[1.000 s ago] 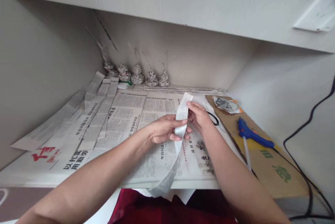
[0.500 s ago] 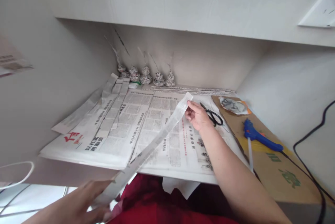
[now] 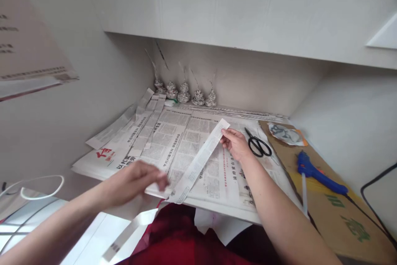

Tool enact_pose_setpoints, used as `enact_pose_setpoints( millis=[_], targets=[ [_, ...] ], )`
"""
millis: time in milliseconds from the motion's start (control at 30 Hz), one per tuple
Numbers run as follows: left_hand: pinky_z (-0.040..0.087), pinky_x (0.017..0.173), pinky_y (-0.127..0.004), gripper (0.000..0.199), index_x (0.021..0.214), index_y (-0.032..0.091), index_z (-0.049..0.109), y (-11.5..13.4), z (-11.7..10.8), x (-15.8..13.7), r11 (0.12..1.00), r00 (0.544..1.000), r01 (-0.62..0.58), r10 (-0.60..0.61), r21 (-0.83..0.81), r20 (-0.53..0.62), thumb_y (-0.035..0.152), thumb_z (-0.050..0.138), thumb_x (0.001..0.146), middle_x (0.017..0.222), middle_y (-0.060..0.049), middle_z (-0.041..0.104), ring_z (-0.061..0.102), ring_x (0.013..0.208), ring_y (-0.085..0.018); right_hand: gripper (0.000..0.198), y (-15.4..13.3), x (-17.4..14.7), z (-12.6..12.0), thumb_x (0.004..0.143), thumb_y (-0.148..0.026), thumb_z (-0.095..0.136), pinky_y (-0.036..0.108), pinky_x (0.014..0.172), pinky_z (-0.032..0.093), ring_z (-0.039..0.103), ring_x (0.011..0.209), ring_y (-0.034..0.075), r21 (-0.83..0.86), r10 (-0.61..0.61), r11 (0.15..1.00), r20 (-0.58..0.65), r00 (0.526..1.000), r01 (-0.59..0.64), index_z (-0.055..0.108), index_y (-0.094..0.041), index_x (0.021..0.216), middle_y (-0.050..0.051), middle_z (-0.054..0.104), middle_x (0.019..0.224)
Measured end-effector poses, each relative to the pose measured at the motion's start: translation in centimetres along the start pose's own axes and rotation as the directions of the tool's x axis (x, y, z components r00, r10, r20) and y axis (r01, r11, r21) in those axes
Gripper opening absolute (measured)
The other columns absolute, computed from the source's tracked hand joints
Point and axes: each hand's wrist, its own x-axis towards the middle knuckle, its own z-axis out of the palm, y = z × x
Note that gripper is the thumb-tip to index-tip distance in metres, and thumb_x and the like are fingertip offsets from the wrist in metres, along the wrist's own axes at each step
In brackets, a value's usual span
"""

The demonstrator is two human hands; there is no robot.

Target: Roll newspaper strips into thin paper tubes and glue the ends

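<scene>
Grey printed paper makes the strip (image 3: 201, 159), which slants over the newspaper (image 3: 173, 128) in front of you. Your right hand (image 3: 235, 144) pinches its upper end between thumb and fingers. Your left hand (image 3: 136, 180), blurred, is loosely half open and empty, near its lower part. Black scissors (image 3: 252, 137) lie just beside your right hand; farther right, the blue glue gun (image 3: 324, 180) rests on cardboard (image 3: 336, 223).

We wear a red garment (image 3: 186, 236) with darker maroon blocks, check-like, blurred in places | our forearms (image 3: 279, 199) show bare, smooth in outline | our left hand (image 3: 136, 180): bare, fingers blurred | our right hand (image 3: 235, 143): bare, slim-fingered
</scene>
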Motion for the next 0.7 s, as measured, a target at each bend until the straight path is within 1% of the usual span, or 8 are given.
enact_pose_setpoints(
  millis=[33, 100, 133, 200, 300, 433, 600, 700],
  targets=[
    [0.056, 0.063, -0.029, 0.026, 0.088, 0.021, 0.072, 1.5, 0.2, 2.1, 0.994, 0.998, -0.046, 0.05, -0.104, 0.036, 0.041, 0.057, 0.081, 0.106, -0.009, 0.067, 0.064, 0.094, -0.023, 0.027, 0.2, 0.0, 0.0, 0.061, -0.034, 0.079, 0.018, 0.038, 0.037, 0.055, 0.049, 0.01, -0.016, 0.001, 1.0, -0.002, 1.0, -0.001, 0.064, -0.014, 0.071, 0.001, 0.063, 0.06],
    [0.057, 0.07, -0.032, 0.032, 0.108, 0.023, 0.065, 3.6, 0.9, 6.5, 0.913, 0.982, -0.187, 0.166, -0.361, -0.089, 0.035, 0.063, 0.078, 0.127, -0.009, 0.056, 0.056, 0.11, -0.025, 0.028, 0.6, 0.1, 0.0, 0.06, -0.036, 0.079, 0.019, 0.038, 0.036, 0.054, 0.048, 0.01, -0.054, -0.004, 0.999, -0.004, 1.0, 0.003, 0.063, -0.015, 0.069, 0.001, 0.062, 0.058],
    [0.057, 0.074, -0.035, 0.04, 0.115, 0.023, 0.06, 4.3, 1.5, 8.7, 0.862, 0.978, -0.207, 0.178, -0.464, -0.107, 0.03, 0.066, 0.076, 0.132, -0.01, 0.05, 0.054, 0.114, -0.026, 0.029, 0.8, 0.2, 0.0, 0.06, -0.038, 0.078, 0.019, 0.037, 0.035, 0.053, 0.046, 0.01, -0.078, -0.01, 0.997, 0.0, 1.0, 0.01, 0.062, -0.015, 0.068, 0.0, 0.061, 0.056],
    [0.057, 0.077, -0.038, 0.05, 0.119, 0.019, 0.056, 5.2, 3.1, 12.6, 0.782, 0.99, -0.142, 0.129, -0.607, -0.065, 0.022, 0.072, 0.071, 0.133, -0.014, 0.048, 0.055, 0.112, -0.027, 0.029, 1.1, 0.2, 0.0, 0.062, -0.04, 0.077, 0.019, 0.036, 0.032, 0.048, 0.041, 0.009, -0.131, -0.028, 0.991, 0.006, 1.0, 0.028, 0.061, -0.016, 0.068, -0.002, 0.058, 0.05],
    [0.057, 0.074, -0.038, 0.051, 0.115, 0.014, 0.055, 5.4, 5.9, 16.9, 0.726, 1.0, -0.018, 0.027, -0.688, 0.003, 0.015, 0.074, 0.068, 0.118, -0.016, 0.058, 0.062, 0.097, -0.024, 0.029, 1.4, 0.2, 0.0, 0.064, -0.042, 0.075, 0.02, 0.034, 0.029, 0.042, 0.036, 0.007, -0.201, -0.055, 0.978, 0.003, 0.998, 0.055, 0.061, -0.017, 0.067, -0.004, 0.053, 0.045],
    [0.056, 0.076, -0.03, 0.026, 0.091, 0.007, 0.065, 3.9, 8.2, 19.4, 0.731, 0.99, 0.022, 0.081, -0.682, 0.118, 0.022, 0.072, 0.072, 0.086, -0.011, 0.066, 0.066, 0.079, -0.017, 0.029, 1.2, 0.4, -0.3, 0.067, -0.044, 0.072, 0.02, 0.034, 0.029, 0.041, 0.037, 0.007, -0.232, -0.062, 0.97, 0.036, 0.997, 0.069, 0.064, -0.016, 0.07, -0.003, 0.053, 0.048],
    [0.057, 0.073, -0.03, 0.033, 0.093, 0.008, 0.068, 2.0, 7.8, 19.9, 0.766, 0.984, -0.008, 0.121, -0.643, 0.132, 0.035, 0.069, 0.075, 0.084, -0.011, 0.067, 0.067, 0.073, -0.016, 0.035, 0.8, 0.7, -1.1, 0.065, -0.042, 0.074, 0.019, 0.039, 0.036, 0.05, 0.049, 0.008, -0.185, -0.036, 0.982, 0.036, 0.999, 0.042, 0.07, -0.018, 0.09, 0.001, 0.061, 0.073],
    [0.057, 0.063, -0.027, 0.034, 0.094, 0.009, 0.067, 1.9, 7.5, 20.1, 0.807, 0.986, -0.001, 0.1, -0.59, 0.135, 0.037, 0.067, 0.076, 0.081, -0.01, 0.067, 0.066, 0.066, -0.015, 0.035, 0.5, 0.6, -1.2, 0.066, -0.043, 0.073, 0.019, 0.04, 0.035, 0.049, 0.049, 0.008, -0.22, -0.003, 0.975, 0.058, 0.998, 0.016, 0.071, -0.018, 0.09, 0.001, 0.06, 0.068]
  ],
)
